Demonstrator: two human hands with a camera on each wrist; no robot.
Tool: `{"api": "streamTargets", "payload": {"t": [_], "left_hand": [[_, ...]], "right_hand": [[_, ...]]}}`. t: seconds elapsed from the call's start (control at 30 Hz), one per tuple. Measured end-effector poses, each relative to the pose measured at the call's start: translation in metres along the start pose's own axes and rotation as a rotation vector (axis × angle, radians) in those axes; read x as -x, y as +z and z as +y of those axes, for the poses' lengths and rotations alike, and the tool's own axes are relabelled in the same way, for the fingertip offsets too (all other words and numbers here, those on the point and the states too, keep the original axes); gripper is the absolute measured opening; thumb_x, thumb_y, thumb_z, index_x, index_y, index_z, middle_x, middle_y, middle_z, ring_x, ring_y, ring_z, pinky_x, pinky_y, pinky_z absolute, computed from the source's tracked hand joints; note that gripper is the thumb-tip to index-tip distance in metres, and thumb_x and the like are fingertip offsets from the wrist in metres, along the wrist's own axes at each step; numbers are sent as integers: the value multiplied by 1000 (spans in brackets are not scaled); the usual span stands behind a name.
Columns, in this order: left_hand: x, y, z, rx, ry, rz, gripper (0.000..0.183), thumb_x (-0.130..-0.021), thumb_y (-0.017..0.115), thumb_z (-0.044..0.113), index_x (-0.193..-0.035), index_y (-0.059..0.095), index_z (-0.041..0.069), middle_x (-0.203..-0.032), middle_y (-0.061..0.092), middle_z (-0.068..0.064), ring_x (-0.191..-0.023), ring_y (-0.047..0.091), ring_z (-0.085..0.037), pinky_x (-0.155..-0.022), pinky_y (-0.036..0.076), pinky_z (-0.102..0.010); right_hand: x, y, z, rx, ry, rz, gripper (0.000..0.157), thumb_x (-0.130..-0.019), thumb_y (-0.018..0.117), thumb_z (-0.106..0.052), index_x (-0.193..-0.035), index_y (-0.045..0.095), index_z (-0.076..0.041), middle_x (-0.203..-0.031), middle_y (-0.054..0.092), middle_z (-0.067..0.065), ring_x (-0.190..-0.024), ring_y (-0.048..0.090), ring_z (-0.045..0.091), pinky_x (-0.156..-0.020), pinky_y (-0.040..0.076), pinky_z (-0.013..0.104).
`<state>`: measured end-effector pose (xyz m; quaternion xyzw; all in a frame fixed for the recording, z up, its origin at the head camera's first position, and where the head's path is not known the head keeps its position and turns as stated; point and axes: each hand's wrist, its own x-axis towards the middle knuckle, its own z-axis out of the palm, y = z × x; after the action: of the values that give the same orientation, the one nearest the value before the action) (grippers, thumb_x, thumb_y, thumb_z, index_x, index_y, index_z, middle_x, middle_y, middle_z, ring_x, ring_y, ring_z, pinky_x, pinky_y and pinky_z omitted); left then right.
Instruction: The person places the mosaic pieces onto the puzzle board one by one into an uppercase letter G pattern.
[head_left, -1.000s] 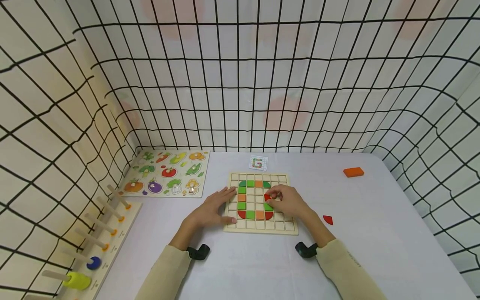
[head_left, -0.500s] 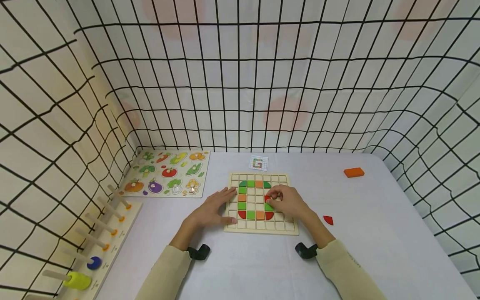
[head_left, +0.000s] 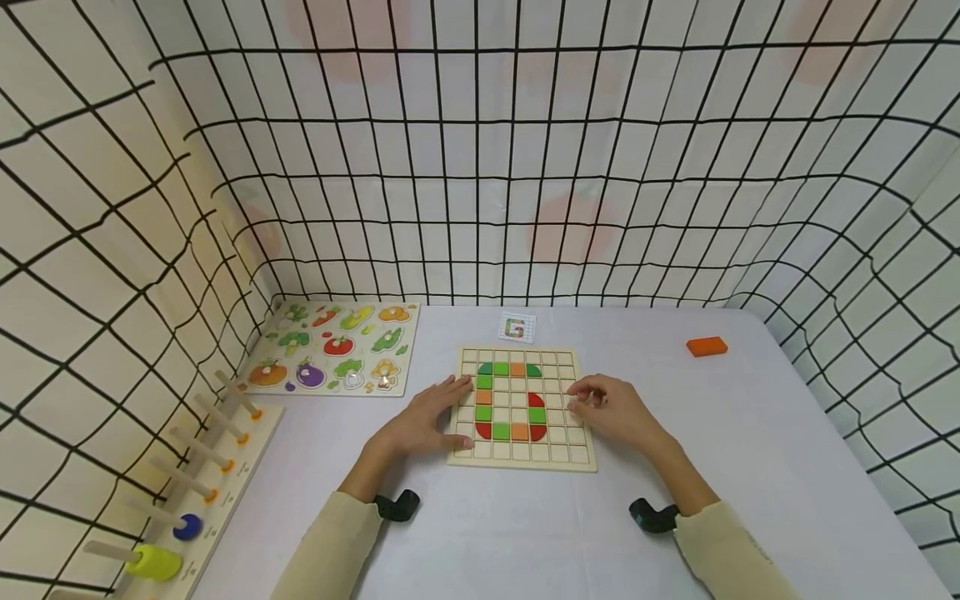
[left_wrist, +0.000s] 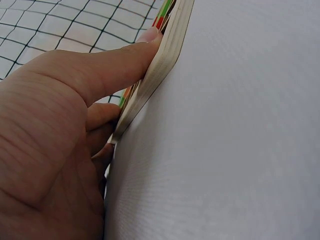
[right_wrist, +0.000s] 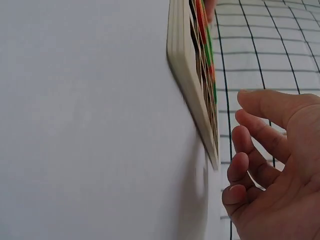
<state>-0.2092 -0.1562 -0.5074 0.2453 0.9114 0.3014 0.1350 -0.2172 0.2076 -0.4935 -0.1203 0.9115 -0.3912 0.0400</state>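
A wooden grid board [head_left: 558, 454] lies on the table with green, orange and red tiles in its slots. Along its left edge, my left hand [head_left: 420, 418] rests with fingers and thumb spread apart. In the left wrist view, the thumb of that hand [left_wrist: 55, 110] lies over the board's edge [left_wrist: 155, 67]. A red rounded tile [head_left: 536, 400] sits in a slot above a green square tile [head_left: 537, 414]. My right hand [head_left: 615, 410] hovers by the board's right edge. In the right wrist view, the fingers of this hand [right_wrist: 280, 160] are loosely bent and hold nothing.
A small pattern card [head_left: 517, 327] lies behind the board. To the left are a vegetable knob puzzle [head_left: 367, 367] and a peg stand [head_left: 247, 442] with blue and yellow rings. An orange block [head_left: 707, 346] lies at the back right. Black netting [head_left: 480, 175] surrounds the table.
My right hand has let go of the red tile and moved right, off the tiles. The loose red piece on the table is now hidden by that hand. My left hand stays put.
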Motion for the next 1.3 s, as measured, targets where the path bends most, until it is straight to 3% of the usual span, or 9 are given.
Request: {"api": "streamTargets", "payload": {"t": [0.17, 0.47, 0.73, 1.03, 1.3], "left_hand": [[-1, 1, -1, -11, -12, -1, 96, -86, 77, 56, -164, 31, 23, -172, 21, 11, -162, 10, -19, -132, 11, -49], [0, 1, -1, 0, -9, -5, 96, -86, 77, 55, -164, 31, 22, -172, 21, 9, -162, 10, -20, -132, 10, -52], [0, 1, -2, -5, -1, -7, 95, -87, 76, 54, -164, 30, 23, -172, 19, 10, -162, 9, -20, -132, 10, -52], [0, 1, -2, -9, 9, -5, 96, -87, 76, 55, -164, 30, 22, -172, 20, 10, -162, 10, -21, -132, 10, -52], [2, 0, 1, -7, -5, -1, 96, -86, 77, 54, -164, 30, 23, -172, 21, 9, -162, 11, -22, -132, 11, -51]], "right_hand": [[16, -23, 20, 74, -9, 44, 20, -94, 75, -22, -112, 75, -13, -95, 67, 0, -84, 52, 16, -66, 43, 24], [38, -53, 47, 111, 26, 42, 22, -95, 75, -20, -116, 74, -14, -98, 66, 2, -85, 52, 17, -58, 44, 23], [55, -66, 67, 152, 26, 36, 23, -94, 75, -20, -117, 74, -16, -98, 67, -1, -84, 54, 13, -64, 46, 22], [70, -81, 87, 142, -23, -34, 35, -89, 71, -2, -120, 72, -17, -104, 68, -2, -87, 51, 10, -71, 50, 20], [68, -76, 84, 151, -2, -72, 38, -85, 80, -11, -121, 72, -18, -112, 70, -2, -96, 54, 15, -80, 51, 20]]}}
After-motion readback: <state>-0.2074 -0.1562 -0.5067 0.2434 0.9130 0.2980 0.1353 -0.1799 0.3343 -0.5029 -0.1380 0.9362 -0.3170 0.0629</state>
